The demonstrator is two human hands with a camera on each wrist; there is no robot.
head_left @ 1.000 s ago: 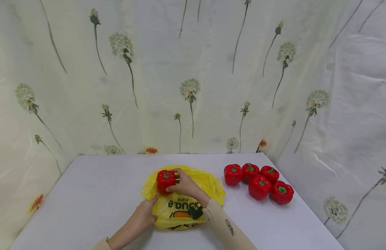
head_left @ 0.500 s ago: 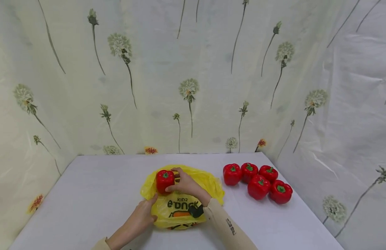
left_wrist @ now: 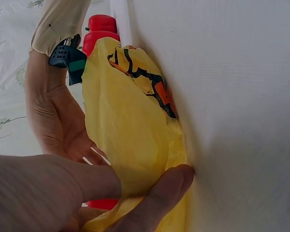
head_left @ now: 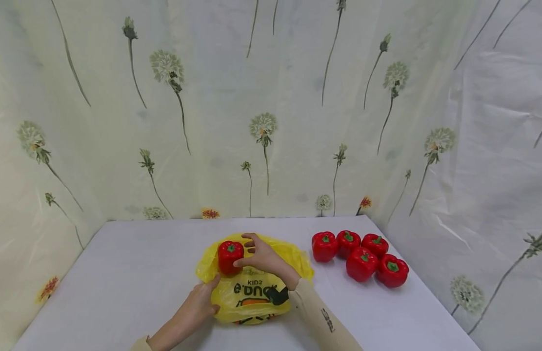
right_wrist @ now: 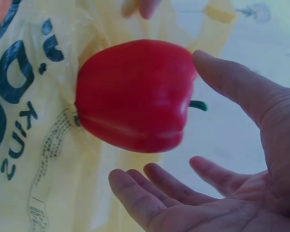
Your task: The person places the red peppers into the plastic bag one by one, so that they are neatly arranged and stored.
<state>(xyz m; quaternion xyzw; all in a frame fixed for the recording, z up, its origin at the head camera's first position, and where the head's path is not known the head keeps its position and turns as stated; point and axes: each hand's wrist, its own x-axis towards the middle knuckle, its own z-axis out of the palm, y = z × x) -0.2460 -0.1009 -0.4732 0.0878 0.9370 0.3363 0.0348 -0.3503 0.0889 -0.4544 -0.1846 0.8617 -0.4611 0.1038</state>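
Five digits stand spread on the right hand (head_left: 264, 258), gripping nothing, its thumb tip at or barely off the red pepper (head_left: 230, 258); the left hand (head_left: 195, 304) pinches an edge of the yellow bag (head_left: 244, 295). The step seems to be setting the pepper down at the bag; the next move calls for clearing the right hand without tipping it. Glossy, lobed and green-stemmed, the pepper stands upright at the bag's upper left; whether inside, I cannot tell. Five more peppers (head_left: 362, 264) cluster at lower right.
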